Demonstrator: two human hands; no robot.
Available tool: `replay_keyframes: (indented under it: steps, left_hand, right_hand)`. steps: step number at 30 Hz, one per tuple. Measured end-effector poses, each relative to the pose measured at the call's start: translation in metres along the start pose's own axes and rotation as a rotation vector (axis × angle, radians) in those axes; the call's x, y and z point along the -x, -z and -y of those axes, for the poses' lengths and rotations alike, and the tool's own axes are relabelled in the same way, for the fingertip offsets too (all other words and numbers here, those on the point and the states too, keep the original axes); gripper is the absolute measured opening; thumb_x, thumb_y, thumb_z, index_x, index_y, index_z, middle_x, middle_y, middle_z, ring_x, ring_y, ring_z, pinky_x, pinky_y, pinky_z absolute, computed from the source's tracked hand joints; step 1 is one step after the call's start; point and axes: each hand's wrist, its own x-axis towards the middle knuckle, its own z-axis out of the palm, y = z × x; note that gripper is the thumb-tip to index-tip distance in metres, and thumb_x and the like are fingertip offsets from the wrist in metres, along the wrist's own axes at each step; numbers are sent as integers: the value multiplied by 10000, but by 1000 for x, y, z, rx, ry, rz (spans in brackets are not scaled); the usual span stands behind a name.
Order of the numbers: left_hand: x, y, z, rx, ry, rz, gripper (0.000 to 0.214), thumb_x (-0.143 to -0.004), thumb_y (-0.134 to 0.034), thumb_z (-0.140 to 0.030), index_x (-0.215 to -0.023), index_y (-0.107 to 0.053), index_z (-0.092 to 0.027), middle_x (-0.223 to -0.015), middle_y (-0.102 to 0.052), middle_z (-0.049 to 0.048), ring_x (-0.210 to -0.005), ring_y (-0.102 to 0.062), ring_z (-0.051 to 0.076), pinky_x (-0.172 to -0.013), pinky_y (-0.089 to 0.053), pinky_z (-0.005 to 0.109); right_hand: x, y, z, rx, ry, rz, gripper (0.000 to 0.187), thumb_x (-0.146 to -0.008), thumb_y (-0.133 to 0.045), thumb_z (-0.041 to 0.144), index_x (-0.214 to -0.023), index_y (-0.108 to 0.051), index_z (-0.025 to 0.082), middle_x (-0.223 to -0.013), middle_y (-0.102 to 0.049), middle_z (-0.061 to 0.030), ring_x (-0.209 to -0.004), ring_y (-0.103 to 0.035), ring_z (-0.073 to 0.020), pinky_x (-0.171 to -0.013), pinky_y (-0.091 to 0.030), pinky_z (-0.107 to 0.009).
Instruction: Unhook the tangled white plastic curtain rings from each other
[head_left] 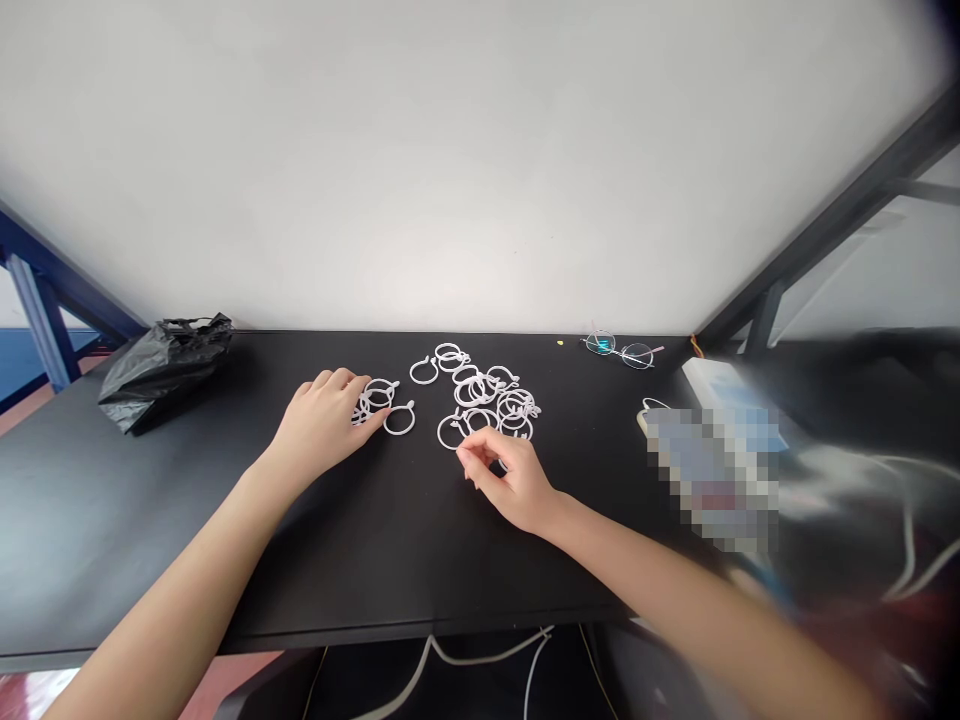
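Several white plastic rings (487, 392) lie in a loose pile on the black table (225, 520). My left hand (324, 420) rests on the table with its fingers curled over a small cluster of rings (379, 400); one ring (400, 419) lies just beyond its fingertips. My right hand (508, 475) is pinched at the near edge of the pile, its fingertips touching a ring (452, 432).
A crumpled black plastic bag (161, 368) sits at the table's far left. Eyeglasses (620, 349) lie at the back right by the white wall. A blurred-out object (712, 470) and white cables (915, 540) occupy the right side. More cables (450, 660) hang below the front edge.
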Motion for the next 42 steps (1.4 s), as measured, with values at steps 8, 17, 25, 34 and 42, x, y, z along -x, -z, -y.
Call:
replay_keyframes:
  steps: [8, 17, 25, 34, 42]
  left_hand:
    - [-5, -12, -27, 317, -228, -88, 386, -951, -452, -407, -1231, -555, -161, -1219, -576, 131, -1079, -556, 282, -939, -477, 419]
    - [-5, -29, -39, 397, -288, 10, 454, -996, -362, -392, -1323, -515, -116, -1400, -513, 170, -1278, -490, 302, -1083, -404, 497]
    - [-4, -30, -39, 353, -288, 23, 460, -998, -351, -395, -1288, -564, -108, -1393, -541, 164, -1272, -509, 307, -1080, -406, 492]
    - [-4, -20, -32, 319, -254, 13, 347, -976, -382, -349, -1148, -625, -172, -1210, -634, 126, -1093, -594, 303, -938, -467, 467]
    - [-2, -17, -26, 333, -196, -25, 261, -917, -447, -293, -1065, -631, -181, -1103, -639, 115, -1044, -590, 292, -899, -475, 454]
  right_hand:
    - [0, -2, 1, 16, 3, 9, 152, -944, -505, 274, -832, -575, 198, -647, -570, 22, -568, -551, -110, -563, -482, -238]
    - [-1, -1, 2, 12, 15, 16, 149, -943, -502, 261, -826, -567, 197, -650, -566, 24, -575, -551, -109, -574, -479, -236]
    - [1, -2, 0, 48, 26, 9, 144, -938, -512, 256, -824, -577, 198, -653, -581, 23, -574, -553, -107, -577, -482, -232]
    - [1, -3, -1, 46, 17, 20, 150, -944, -503, 261, -824, -570, 202, -654, -575, 21, -579, -557, -111, -575, -477, -236]
    - [0, -2, 1, 37, 24, 2, 159, -942, -504, 265, -814, -571, 199, -644, -575, 17, -563, -548, -112, -560, -473, -239]
